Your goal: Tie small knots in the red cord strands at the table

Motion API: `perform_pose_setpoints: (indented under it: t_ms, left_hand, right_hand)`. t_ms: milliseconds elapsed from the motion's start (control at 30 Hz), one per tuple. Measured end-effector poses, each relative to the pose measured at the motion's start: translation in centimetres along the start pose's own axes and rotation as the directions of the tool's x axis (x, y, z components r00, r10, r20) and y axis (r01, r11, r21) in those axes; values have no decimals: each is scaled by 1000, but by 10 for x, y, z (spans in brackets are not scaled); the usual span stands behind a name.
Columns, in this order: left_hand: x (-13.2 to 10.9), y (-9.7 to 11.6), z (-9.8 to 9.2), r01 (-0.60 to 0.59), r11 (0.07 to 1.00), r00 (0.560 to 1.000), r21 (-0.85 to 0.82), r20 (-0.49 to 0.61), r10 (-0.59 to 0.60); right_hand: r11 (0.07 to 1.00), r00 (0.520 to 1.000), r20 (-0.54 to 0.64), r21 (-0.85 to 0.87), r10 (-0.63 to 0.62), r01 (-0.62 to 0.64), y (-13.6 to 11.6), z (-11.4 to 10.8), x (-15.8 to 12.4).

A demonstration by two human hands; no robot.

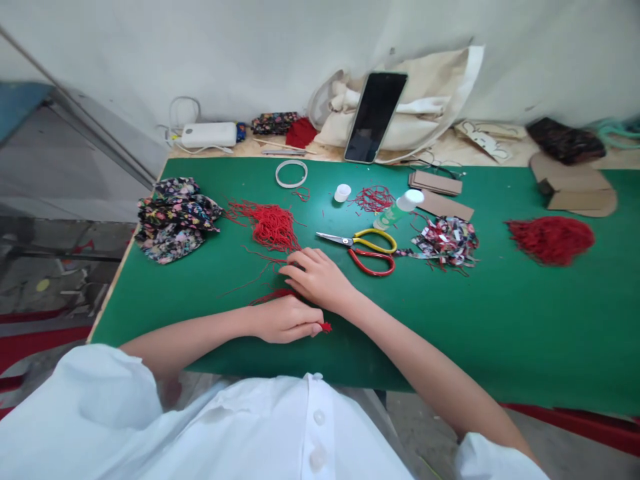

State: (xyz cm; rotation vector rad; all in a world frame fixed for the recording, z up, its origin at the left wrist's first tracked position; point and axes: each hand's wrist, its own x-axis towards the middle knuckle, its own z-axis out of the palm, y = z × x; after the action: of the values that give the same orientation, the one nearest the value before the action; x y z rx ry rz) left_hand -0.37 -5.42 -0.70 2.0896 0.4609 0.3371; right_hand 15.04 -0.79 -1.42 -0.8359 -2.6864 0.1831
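Note:
My left hand (287,320) is closed around a bundle of red yarn (326,327). The bundle's short end pokes out past the thumb, and loose strands (273,295) trail out on the far side of the hand. Just above it, my right hand (320,280) lies palm down with bent fingers apart, at the red strands; its fingertips partly hide them. Beyond the fingers is a tangled pile of red yarn (274,227). Scissors (373,248) with one yellow and one red handle lie beside my right hand, blades pointing left.
Floral fabric (175,220) sits at the left. Behind the scissors are a glue bottle (399,210), a white cap (343,193) and yarn scraps (375,199). Fabric scraps (445,241), a red yarn bundle (550,240) and cardboard (575,187) lie rightward. A phone (376,117) leans at the back.

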Motion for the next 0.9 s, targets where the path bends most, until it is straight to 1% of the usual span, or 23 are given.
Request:
perform_pose_setpoints:
  t_ms: [67, 133, 233, 300, 367, 533, 633, 667, 733, 767, 833, 900]
  left_hand:
    - [0, -2, 2, -7, 1000, 1000, 26, 21, 6]
    - [1, -3, 3, 12, 999, 1000, 47, 24, -13]
    - [1, -5, 3, 9, 999, 999, 54, 30, -11]
    - [0, -6, 4, 7, 998, 999, 65, 32, -9]
    - [0, -6, 4, 3, 996, 999, 84, 33, -6]
    - [0, -5, 2, 17, 997, 999, 70, 39, -19]
    - [1, -3, -1, 37, 998, 998, 53, 49, -39]
    - [1, -2, -1, 44, 998, 997, 48, 54, -47]
    - [1, -1, -2, 59, 998, 996, 35, 62, -61]
    - [1, -1, -2, 66, 998, 996, 24, 64, -67]
    - [1, -1, -2, 76, 997, 995, -6, 63, -76]
    - [1, -1, -1, 81, 996, 995, -38, 57, -79]
  right_hand:
    - [999, 999, 21, -11, -41, 41, -5, 6, 21]
    - [998, 998, 41, -28, -50, 51, -7, 10, 40]
    - [998, 996, 75, -49, -37, 41, -4, 12, 54]
    - [998, 995, 101, -53, -26, 32, 3, 9, 48]
    - [998, 992, 128, -59, 9, -1, 15, 0, 34]
    - [990, 973, 187, -56, 137, -128, 54, -36, -10]
    - [982, 964, 187, -41, 189, -184, 65, -52, -20]
    - [980, 963, 181, -33, 199, -196, 65, -54, -20]
    - [980, 969, 148, 10, 197, -200, 58, -51, -15]
    - [981, 974, 128, 35, 186, -192, 52, -47, -11]
    - [980, 989, 13, 133, 147, -147, 37, -33, -2]
    - [985, 996, -8, 148, 94, -92, 21, -17, 8]
